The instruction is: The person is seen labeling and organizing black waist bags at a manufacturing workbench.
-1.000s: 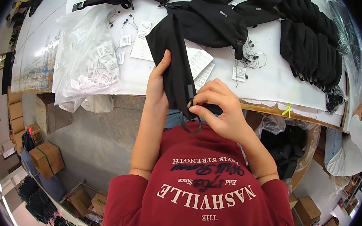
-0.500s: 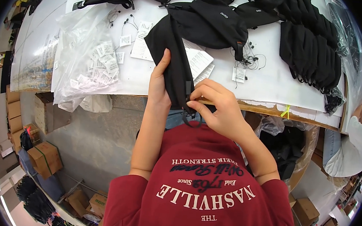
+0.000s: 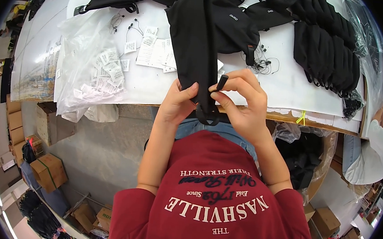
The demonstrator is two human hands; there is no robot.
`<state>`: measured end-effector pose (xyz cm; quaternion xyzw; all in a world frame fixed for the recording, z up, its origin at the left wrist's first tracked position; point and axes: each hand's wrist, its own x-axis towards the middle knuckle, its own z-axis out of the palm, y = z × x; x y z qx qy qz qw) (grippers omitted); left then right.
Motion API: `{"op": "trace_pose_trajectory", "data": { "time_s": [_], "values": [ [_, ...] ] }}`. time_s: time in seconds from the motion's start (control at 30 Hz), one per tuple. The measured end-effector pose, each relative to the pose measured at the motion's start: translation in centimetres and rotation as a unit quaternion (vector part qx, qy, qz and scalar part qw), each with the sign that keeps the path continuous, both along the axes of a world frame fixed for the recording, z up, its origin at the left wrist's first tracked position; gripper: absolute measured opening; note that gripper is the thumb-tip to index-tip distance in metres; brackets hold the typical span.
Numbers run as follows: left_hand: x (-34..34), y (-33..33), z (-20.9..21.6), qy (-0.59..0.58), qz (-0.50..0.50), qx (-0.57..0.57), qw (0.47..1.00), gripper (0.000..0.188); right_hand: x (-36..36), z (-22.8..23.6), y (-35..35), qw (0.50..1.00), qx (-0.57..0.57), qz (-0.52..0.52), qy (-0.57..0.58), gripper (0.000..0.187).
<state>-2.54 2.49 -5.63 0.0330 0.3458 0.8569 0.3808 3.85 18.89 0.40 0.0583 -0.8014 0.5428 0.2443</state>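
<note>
A long black fabric bag (image 3: 190, 42) is held up near the table's front edge, its lower end toward me. My left hand (image 3: 177, 102) is closed round the lower left side of this bag, thumb on top. At its lower right edge, the thumb and fingers of my right hand (image 3: 245, 103) pinch together at a small black strap tab (image 3: 222, 82), which sticks up beside the fingertips. Exactly where the tab joins the bag is hidden by the fingers. A black loop (image 3: 207, 120) hangs at the bag's bottom end.
On the white table (image 3: 151, 86) lie printed paper slips (image 3: 149, 54), a clear plastic bag (image 3: 77, 48) of white tags, and a tangle of black tag strings (image 3: 263, 64). More black bags (image 3: 234, 23) lie behind, with a row of them (image 3: 326, 58) at right. Cardboard boxes (image 3: 49, 171) stand lower left.
The black bag has swung more upright and its top reaches farther away. My left hand has slid down to its lower end. The strap tab now stands up beside my right fingertips.
</note>
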Motion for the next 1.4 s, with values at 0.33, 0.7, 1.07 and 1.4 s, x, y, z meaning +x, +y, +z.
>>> {"op": "trace_pose_trajectory", "data": {
  "time_s": [0.33, 0.7, 1.07, 1.4],
  "values": [
    [0.3, 0.6, 1.2, -0.028, 0.024, -0.025, 0.999, 0.03, 0.1, -1.3, -0.4, 0.999, 0.014, 0.015, -0.042, 0.013],
    [1.7, 0.2, 1.3, -0.036, -0.026, -0.066, 0.997, 0.036, -1.6, 0.5, 3.1, 0.985, -0.042, -0.153, 0.065, 0.016],
    [1.4, 1.1, 0.8, -0.119, 0.041, -0.012, 0.992, 0.032, 0.3, -0.4, -0.7, 0.996, -0.062, -0.002, -0.062, 0.012],
    [1.4, 1.2, 1.2, -0.102, 0.037, 0.045, 0.993, 0.028, -0.4, 0.5, 0.0, 1.0, -0.021, 0.004, -0.02, 0.011]
  ]
}}
